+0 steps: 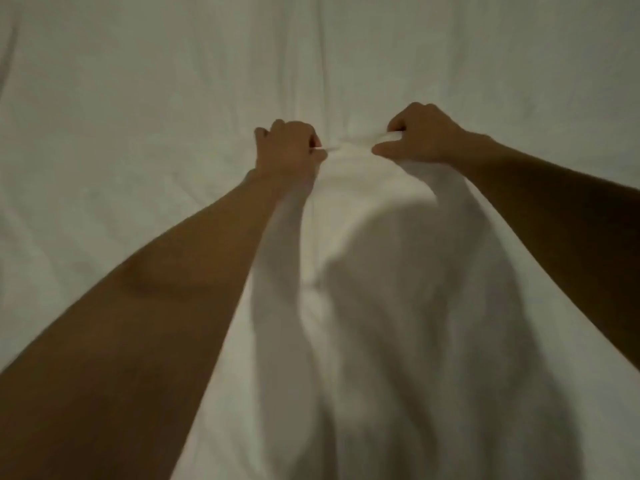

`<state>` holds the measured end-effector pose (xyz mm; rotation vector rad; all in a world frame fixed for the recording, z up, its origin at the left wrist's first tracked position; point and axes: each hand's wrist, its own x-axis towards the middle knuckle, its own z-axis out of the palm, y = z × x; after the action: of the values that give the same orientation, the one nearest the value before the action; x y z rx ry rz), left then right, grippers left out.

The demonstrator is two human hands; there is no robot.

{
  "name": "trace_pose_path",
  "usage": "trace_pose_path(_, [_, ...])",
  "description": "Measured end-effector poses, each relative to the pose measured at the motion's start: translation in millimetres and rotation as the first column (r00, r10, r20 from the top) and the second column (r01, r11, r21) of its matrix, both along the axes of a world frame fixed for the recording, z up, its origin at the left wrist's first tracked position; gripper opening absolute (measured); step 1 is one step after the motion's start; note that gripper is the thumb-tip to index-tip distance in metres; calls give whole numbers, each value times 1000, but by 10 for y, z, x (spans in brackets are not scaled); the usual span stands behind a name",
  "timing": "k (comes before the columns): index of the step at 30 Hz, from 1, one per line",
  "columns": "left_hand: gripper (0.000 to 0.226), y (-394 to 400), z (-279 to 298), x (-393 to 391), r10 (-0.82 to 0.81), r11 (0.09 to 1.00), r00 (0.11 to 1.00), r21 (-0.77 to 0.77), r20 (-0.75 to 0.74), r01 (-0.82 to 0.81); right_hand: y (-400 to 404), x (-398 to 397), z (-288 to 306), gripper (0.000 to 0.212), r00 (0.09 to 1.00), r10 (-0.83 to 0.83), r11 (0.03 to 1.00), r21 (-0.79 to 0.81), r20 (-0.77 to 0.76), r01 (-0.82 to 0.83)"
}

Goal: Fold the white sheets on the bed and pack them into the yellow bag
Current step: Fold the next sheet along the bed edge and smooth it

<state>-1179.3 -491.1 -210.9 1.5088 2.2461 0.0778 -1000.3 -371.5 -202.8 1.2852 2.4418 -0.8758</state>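
A white sheet point(377, 289) hangs in folds between my outstretched arms, lifted above the bed. My left hand point(289, 148) grips its top edge with curled fingers. My right hand point(420, 135) pinches the same edge a short way to the right. The stretch of edge between the two hands is bunched. The sheet's lower part runs out of the frame at the bottom. The yellow bag is not in view.
The bed point(138, 98), covered in wrinkled white fabric, fills the whole background behind and around the held sheet. No edge of the bed shows.
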Motion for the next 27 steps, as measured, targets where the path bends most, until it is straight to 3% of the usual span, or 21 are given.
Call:
trace_pose_path(5, [24, 361, 134, -108, 129, 992, 992, 3, 1, -129, 355, 248, 7, 19, 991, -82, 991, 96, -108, 93])
trace_pose_path(8, [27, 555, 148, 30, 123, 989, 991, -69, -62, -127, 431, 222, -37, 25, 987, -89, 996, -2, -132, 90])
trace_pose_path(10, [30, 605, 117, 165, 57, 997, 996, -45, -73, -60, 483, 369, -11, 31, 991, -100, 993, -65, -88, 94])
trace_pose_path(13, [34, 506, -4, 242, -44, 999, 998, 22, -36, 45, 661, 733, 98, 25, 997, 12, 999, -37, 82, -9])
trace_pose_path(16, [30, 532, -58, 220, 58, 998, 998, -13, -2, -58, 762, 923, 127, 24, 992, -62, 993, 107, 107, 50])
trace_pose_path(19, [35, 536, -85, 488, 148, 988, 968, 81, -204, -135, 570, 877, -9, 9, 989, -145, 940, 317, 38, 126])
trace_pose_path(21, [51, 243, -134, 756, 94, 977, 935, 212, -341, -21, 276, 851, -130, 32, 988, -156, 896, 423, 14, 135])
trace_pose_path(24, [64, -738, -344, 1171, -163, 982, 963, 59, -214, 179, -485, 896, -337, 57, 994, -105, 910, 407, 30, 84])
trace_pose_path(27, [60, -1555, -433, 1355, -154, 987, 975, 28, -159, 160, -1397, 981, -488, 61, 1000, -1, 918, 397, -8, 5])
